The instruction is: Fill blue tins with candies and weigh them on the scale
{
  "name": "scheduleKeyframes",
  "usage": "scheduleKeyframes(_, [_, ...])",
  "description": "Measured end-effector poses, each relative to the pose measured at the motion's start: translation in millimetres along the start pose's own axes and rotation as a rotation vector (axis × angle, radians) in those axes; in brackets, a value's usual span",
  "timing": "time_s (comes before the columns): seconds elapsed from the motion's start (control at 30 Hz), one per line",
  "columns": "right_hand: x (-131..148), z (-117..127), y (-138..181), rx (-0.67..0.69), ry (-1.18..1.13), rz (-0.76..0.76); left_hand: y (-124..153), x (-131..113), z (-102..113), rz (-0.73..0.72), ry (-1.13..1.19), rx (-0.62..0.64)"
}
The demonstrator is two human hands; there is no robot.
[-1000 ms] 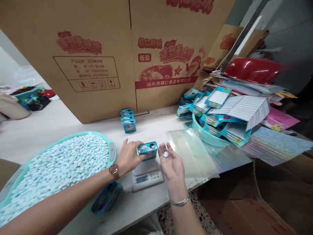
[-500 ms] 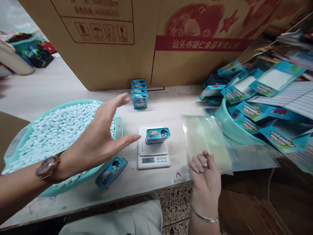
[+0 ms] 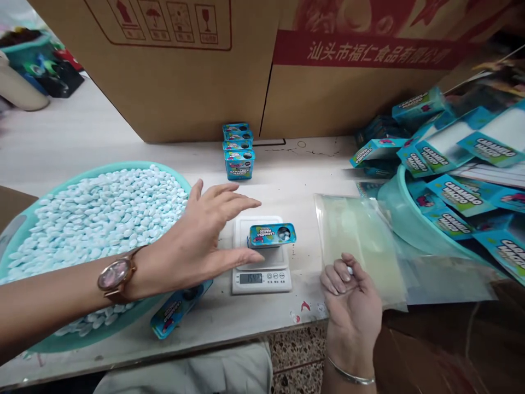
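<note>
A small blue candy tin (image 3: 271, 235) rests on a white digital scale (image 3: 262, 276) near the table's front edge. My left hand (image 3: 205, 235) hovers just left of the tin, fingers stretched out and apart, holding nothing. My right hand (image 3: 348, 290) sits palm up at the table edge to the right of the scale, fingers curled over a few white candies (image 3: 350, 270). A teal tray (image 3: 49, 342) heaped with pale blue-white candies (image 3: 102, 219) lies at the left. A flat tin lid (image 3: 178, 309) lies in front of the tray.
A stack of filled tins (image 3: 238, 156) stands before a big cardboard box (image 3: 254, 60). Clear plastic sheets (image 3: 361, 246) lie right of the scale. A teal basin (image 3: 400, 216) with several blue cartons (image 3: 455, 194) fills the right side.
My left hand let go of the tin, leaving it on the scale, and now hovers open beside it. My right hand curled shut over the candies and drew back to the table edge.
</note>
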State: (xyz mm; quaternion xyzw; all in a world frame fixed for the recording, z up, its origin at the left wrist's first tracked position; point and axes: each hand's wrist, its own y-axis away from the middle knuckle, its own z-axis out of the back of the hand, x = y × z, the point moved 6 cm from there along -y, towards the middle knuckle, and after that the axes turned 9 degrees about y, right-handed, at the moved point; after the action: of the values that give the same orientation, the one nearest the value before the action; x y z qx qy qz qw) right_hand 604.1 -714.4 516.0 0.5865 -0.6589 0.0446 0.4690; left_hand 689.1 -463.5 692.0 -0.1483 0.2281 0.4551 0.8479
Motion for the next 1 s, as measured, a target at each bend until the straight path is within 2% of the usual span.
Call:
scheduleKeyframes(0.27, [11.4,-33.2,4.3,0.057,0.240,0.127,-17.5,-9.6,-30.3,-0.040,-0.086,0.135])
scheduleKeyframes(0.4, [6.2,-46.4,4.8,0.106,0.229,0.077,-33.4,-20.5,-51.7,-0.111,-0.221,0.171])
scheduleKeyframes(0.47, [3.5,-47.5,4.1,0.122,0.236,0.054,-43.3,-17.8,-55.5,-0.133,-0.261,0.169])
scheduleKeyframes(0.67, [-0.6,-27.1,0.0,0.077,0.230,0.045,-79.2,30.4,-29.3,-0.061,-0.430,-0.014])
scheduleKeyframes(0.8, [-4.0,-20.0,2.0,0.058,0.212,0.026,-106.8,65.0,-21.5,0.017,-0.571,-0.069])
scheduleKeyframes(0.9, [-2.3,-17.3,6.5,0.059,0.200,0.022,-107.7,64.7,-8.2,0.061,-0.624,-0.131])
scheduleKeyframes(1.0, [1.8,-8.5,10.9,0.052,0.168,0.029,-73.2,37.9,10.8,0.026,-0.597,-0.141])
